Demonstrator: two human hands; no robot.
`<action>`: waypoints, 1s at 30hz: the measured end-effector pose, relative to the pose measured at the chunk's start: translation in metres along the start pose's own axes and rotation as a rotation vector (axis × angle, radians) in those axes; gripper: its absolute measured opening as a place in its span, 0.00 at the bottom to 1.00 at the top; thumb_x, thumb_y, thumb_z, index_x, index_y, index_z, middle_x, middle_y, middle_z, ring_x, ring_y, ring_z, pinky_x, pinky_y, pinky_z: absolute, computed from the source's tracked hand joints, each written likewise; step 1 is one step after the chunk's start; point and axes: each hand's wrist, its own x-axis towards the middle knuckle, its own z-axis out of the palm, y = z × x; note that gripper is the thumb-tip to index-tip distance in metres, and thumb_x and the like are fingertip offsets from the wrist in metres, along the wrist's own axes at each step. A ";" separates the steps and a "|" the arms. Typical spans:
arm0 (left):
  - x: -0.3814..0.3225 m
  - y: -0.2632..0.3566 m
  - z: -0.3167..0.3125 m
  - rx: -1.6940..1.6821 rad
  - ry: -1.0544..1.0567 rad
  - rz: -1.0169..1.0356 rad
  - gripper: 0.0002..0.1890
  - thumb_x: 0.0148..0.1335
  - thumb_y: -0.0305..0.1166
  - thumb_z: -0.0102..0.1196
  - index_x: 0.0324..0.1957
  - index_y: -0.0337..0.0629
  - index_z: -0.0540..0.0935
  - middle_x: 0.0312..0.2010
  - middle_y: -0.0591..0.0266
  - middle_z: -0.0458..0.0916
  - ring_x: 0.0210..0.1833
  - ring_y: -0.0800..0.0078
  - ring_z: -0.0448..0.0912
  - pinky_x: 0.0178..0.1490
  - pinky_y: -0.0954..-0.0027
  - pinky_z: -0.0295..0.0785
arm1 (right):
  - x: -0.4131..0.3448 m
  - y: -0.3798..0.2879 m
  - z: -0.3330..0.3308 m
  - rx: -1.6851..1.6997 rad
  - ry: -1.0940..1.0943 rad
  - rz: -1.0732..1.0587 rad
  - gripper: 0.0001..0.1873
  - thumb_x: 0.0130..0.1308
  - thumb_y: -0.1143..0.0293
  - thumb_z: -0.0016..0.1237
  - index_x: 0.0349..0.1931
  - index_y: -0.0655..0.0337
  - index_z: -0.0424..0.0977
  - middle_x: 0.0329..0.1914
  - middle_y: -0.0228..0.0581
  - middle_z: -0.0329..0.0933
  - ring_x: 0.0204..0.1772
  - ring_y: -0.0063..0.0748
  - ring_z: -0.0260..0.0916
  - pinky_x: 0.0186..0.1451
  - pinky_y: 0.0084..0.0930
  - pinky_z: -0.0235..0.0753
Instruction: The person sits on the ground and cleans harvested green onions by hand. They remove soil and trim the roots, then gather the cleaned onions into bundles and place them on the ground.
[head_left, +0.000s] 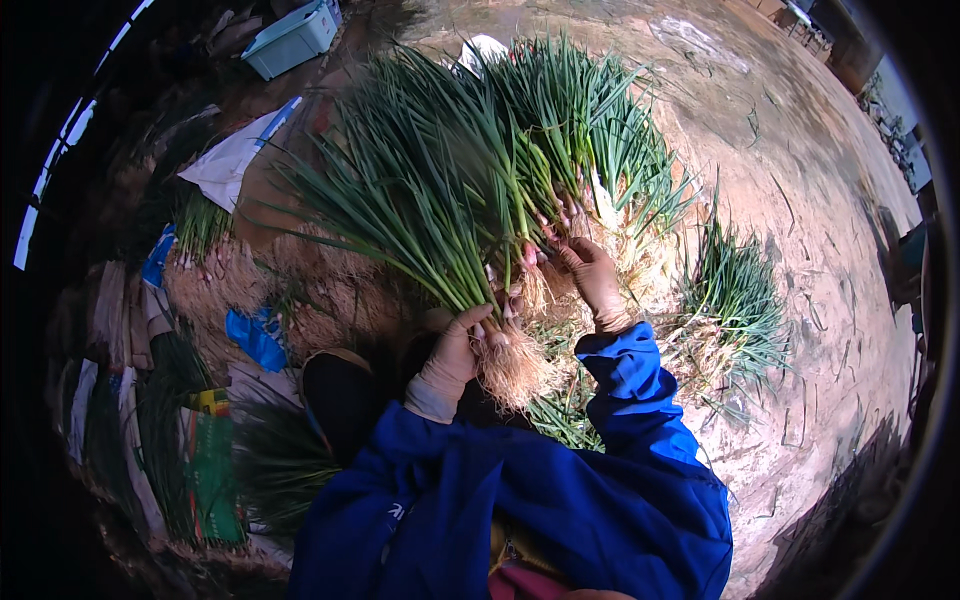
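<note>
My left hand (450, 356), in a pale glove, is closed around a bunch of green onions (431, 255) just above their bulbs. Their long leaves fan up and away, and the tangled pale roots (517, 367) hang beside the hand. At the right, my right hand (592, 277), gloved too, has its thumb and fingertips at the reddish bulbs of one or more green onions (529, 255). Just beyond it stands a large heap of green onions (585, 127), roots towards me.
A smaller pile of green onions (739, 292) lies on the earthen floor at the right. More bundles (206, 232), a white sack (232, 161), blue plastic (257, 337) and a green printed sack (214, 472) lie at the left. A light-blue bin (292, 41) stands at the upper left.
</note>
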 end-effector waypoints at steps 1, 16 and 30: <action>0.002 0.000 -0.002 0.000 0.010 -0.007 0.25 0.57 0.35 0.56 0.55 0.33 0.72 0.42 0.53 0.80 0.38 0.67 0.78 0.42 0.70 0.75 | 0.002 -0.009 0.014 0.140 -0.066 0.072 0.13 0.67 0.64 0.51 0.43 0.66 0.77 0.30 0.27 0.78 0.28 0.15 0.68 0.32 0.17 0.68; -0.020 0.012 0.004 0.128 0.138 0.089 0.10 0.57 0.28 0.55 0.40 0.34 0.79 0.27 0.58 0.80 0.39 0.67 0.80 0.43 0.66 0.77 | -0.015 -0.039 -0.039 -0.902 0.487 -0.465 0.21 0.56 0.73 0.58 0.51 0.66 0.72 0.50 0.50 0.75 0.51 0.44 0.74 0.53 0.31 0.72; -0.010 -0.006 0.019 0.089 0.153 -0.057 0.17 0.56 0.31 0.56 0.48 0.40 0.76 0.57 0.50 0.75 0.59 0.58 0.74 0.61 0.49 0.68 | -0.158 -0.139 -0.084 -0.064 0.330 -0.251 0.10 0.72 0.70 0.42 0.47 0.63 0.73 0.25 0.25 0.71 0.26 0.13 0.62 0.29 0.14 0.62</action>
